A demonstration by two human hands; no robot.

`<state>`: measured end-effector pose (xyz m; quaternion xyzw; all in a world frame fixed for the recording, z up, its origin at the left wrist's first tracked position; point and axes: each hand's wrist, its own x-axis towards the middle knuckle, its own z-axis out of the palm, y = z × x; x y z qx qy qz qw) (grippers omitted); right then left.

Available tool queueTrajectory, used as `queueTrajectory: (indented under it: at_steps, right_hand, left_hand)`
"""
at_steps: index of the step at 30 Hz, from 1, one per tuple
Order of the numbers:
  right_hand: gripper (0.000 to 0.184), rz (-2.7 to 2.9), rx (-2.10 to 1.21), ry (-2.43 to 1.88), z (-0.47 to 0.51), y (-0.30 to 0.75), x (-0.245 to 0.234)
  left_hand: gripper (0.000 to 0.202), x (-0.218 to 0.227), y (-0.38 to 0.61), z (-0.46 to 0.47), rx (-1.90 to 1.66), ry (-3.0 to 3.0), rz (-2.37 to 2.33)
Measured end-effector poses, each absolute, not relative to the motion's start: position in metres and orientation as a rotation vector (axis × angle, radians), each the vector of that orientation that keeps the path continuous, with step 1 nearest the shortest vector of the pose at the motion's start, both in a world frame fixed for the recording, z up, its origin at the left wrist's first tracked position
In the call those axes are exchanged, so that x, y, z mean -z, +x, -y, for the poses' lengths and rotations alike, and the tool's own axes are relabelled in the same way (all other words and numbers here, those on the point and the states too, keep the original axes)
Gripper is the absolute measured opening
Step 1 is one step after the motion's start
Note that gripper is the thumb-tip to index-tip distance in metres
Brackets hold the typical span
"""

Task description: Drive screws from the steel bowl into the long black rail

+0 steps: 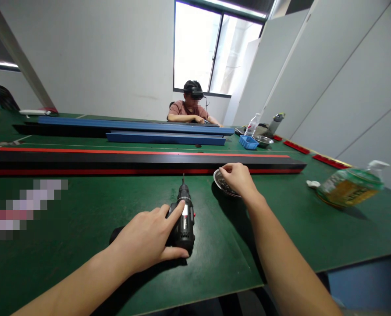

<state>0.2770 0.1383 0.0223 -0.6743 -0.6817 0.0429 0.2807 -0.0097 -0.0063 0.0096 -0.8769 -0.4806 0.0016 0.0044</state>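
Note:
My left hand (149, 237) is wrapped over a black cordless drill (184, 219) lying on its side on the green table. The drill's bit points away from me, toward a long black and red bar (143, 163). Over the rim of a small metal bowl (218, 186) is my right hand (238, 177), its thumb and fingers pinched together. Small dark pieces, which look like screws, lie in the bowl. Whatever the right fingertips hold, if anything, is too small to make out.
Blue and black strips (165, 138) lie farther back on the green table (281, 232). A large plastic bottle (350, 188) lies at the right. Beyond it are a blue basket (248, 142) and another metal bowl (264, 141). Across the table sits a person (185, 109).

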Motion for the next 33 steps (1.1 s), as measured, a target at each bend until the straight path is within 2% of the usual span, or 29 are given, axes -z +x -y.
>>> queueTrajectory:
  at_steps: [9, 19, 25, 33]
  right_hand:
    - [0.024, 2.077, -0.228, -1.363, -0.141, 0.206, -0.012]
    - [0.026, 1.900, -0.437, -1.405, -0.181, 0.175, 0.051]
    - [0.033, 1.945, -0.450, -1.359, -0.182, 0.177, 0.053]
    - [0.033, 1.973, -0.537, -1.352, -0.187, 0.180, 0.054]
  left_hand:
    - [0.101, -0.010, -0.009, 0.009, 0.003, -2.769, 1.503]
    - [0.103, -0.010, -0.009, 0.008, 0.002, -2.769, 1.496]
    - [0.104, -0.009, -0.008, 0.007, 0.019, -2.764, 1.503]
    - [0.105, -0.011, -0.007, 0.008, 0.018, -2.770, 1.508]
